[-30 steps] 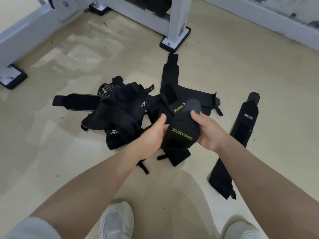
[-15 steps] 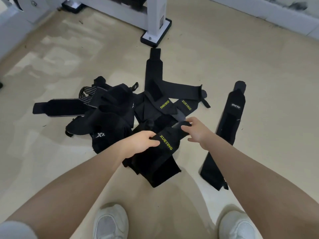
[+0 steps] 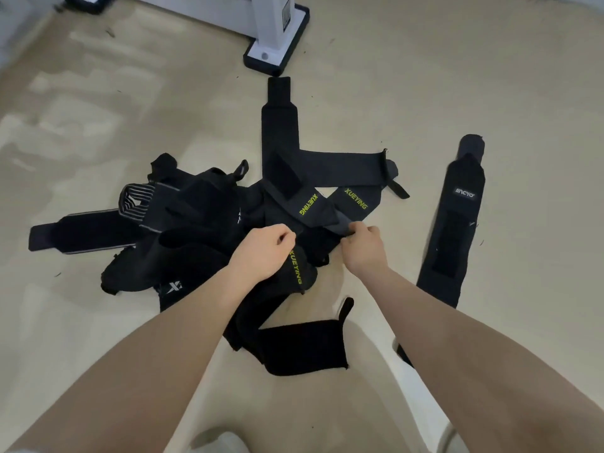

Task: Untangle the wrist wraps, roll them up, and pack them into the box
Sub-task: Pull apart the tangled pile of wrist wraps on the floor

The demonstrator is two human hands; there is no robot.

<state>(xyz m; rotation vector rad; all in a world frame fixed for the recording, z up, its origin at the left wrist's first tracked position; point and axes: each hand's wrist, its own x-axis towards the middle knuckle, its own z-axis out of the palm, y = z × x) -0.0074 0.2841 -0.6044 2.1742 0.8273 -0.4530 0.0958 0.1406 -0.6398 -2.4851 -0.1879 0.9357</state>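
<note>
A tangled heap of black wrist wraps (image 3: 202, 223) lies on the beige floor, several printed XUEYING in yellow. My left hand (image 3: 261, 253) grips one XUEYING wrap (image 3: 297, 269) whose free end trails toward me over the floor. My right hand (image 3: 362, 246) pinches the grey end of another XUEYING wrap (image 3: 354, 204) at the heap's right side. One wrap (image 3: 277, 125) stretches away toward the back. A single flat wrap (image 3: 452, 223) lies apart on the right. No box is in view.
A white machine post on a black foot (image 3: 277, 50) stands behind the heap. My white shoe (image 3: 222, 443) shows at the bottom edge. Beige floor (image 3: 490, 76) surrounds the heap.
The wrap I held up between both hands has come down and unrolled across the floor. My hands have separated, and the right one has reached forward to pinch another wrap's end.
</note>
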